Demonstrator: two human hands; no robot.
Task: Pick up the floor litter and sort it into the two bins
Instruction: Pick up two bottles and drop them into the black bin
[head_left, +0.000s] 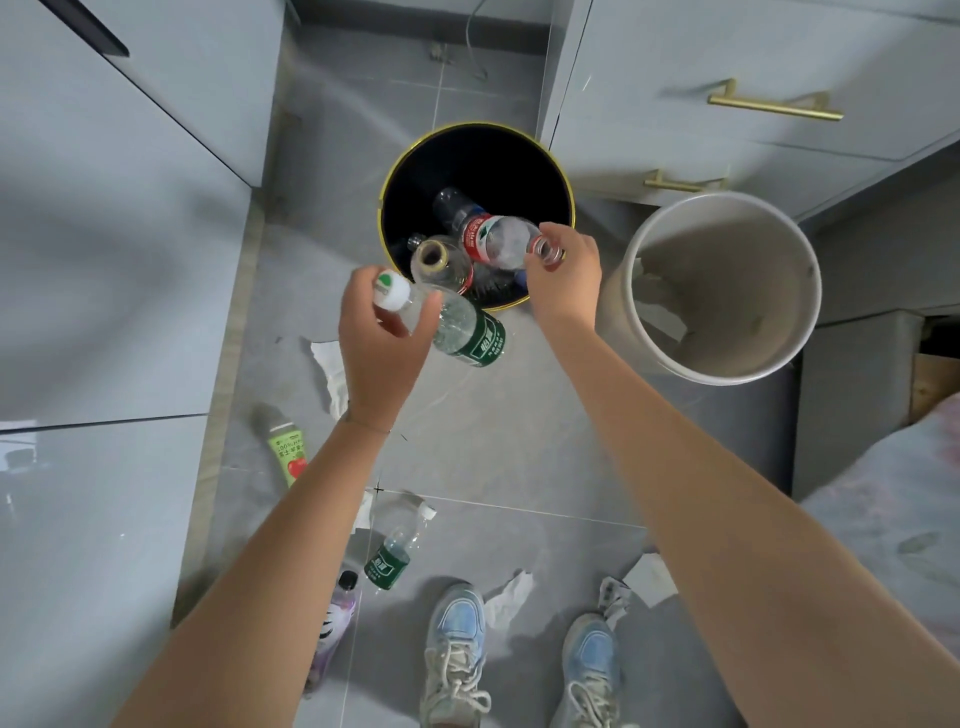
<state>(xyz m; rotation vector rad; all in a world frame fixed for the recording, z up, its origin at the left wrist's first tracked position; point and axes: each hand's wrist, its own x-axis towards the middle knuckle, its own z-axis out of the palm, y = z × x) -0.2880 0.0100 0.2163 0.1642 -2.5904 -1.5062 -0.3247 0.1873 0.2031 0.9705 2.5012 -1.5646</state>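
Bins first: I see the black bin (400, 176), already holding bottles, dead ahead, and the beige bin (802, 291), with paper scraps inside, to its right. My right hand (563, 275) pinches the neck of a red-label bottle (493, 239) whose long axis runs leftward over the black bin's mouth. My left hand (382, 343) has its fingers (428, 312) wrapped round a green-label bottle (467, 332), body slanting toward the rim, just short of it. Right is nearer to dropping, I judge.
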